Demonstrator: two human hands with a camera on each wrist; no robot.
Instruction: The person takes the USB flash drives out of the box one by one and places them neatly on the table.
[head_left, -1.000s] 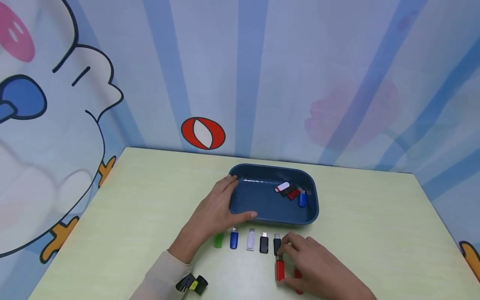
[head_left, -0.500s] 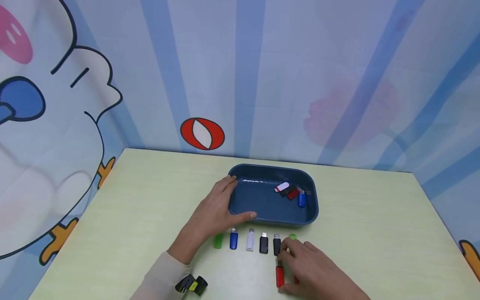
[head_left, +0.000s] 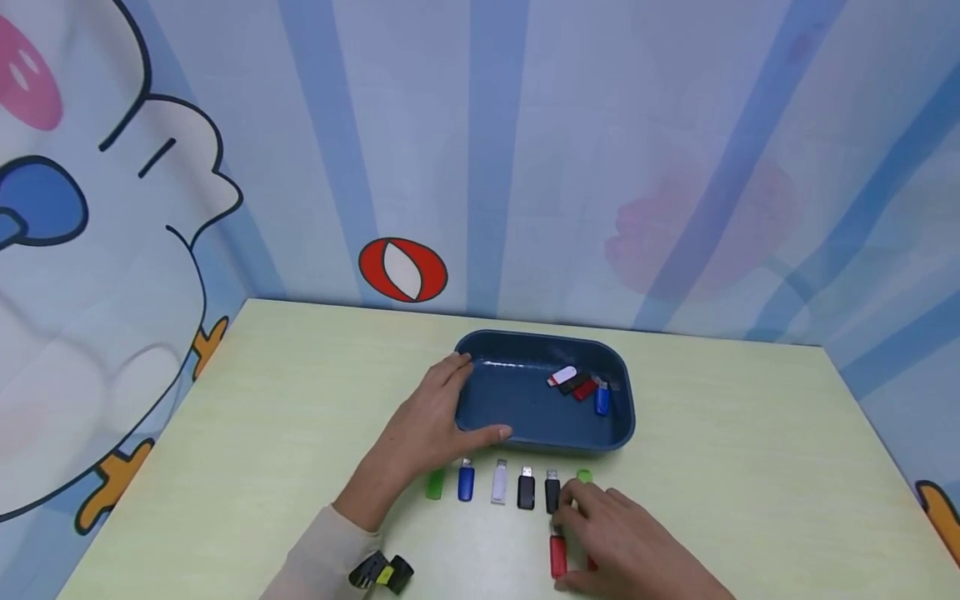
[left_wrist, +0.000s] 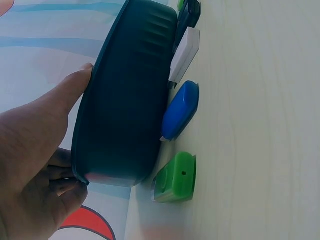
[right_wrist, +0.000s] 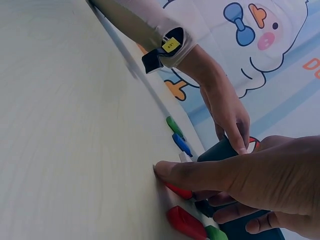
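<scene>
My left hand [head_left: 429,421] holds the near left corner of a dark blue tray [head_left: 543,443], thumb on the front rim and fingers on the left side. A red USB stick [head_left: 558,557] lies lengthwise between the thumb and index fingertip of my right hand [head_left: 626,542]. A second red USB stick [right_wrist: 186,222] is partly hidden beneath that hand. In front of the tray runs a row of USB sticks: green [head_left: 435,483], blue [head_left: 466,482], white [head_left: 498,483], a black one [head_left: 526,490], another black one [head_left: 552,493], and green [head_left: 584,476], mostly covered.
Inside the tray's right part lie a white-and-red stick [head_left: 562,377], a black one [head_left: 574,383], a dark red one [head_left: 586,389] and a blue one [head_left: 602,400]. A patterned backdrop [head_left: 570,167] rises behind the pale table [head_left: 750,450].
The red stick has slid slightly toward the near edge with my right hand, which has shifted the same way. The top of the right-hand green stick has come into sight. My left hand stays on the tray.
</scene>
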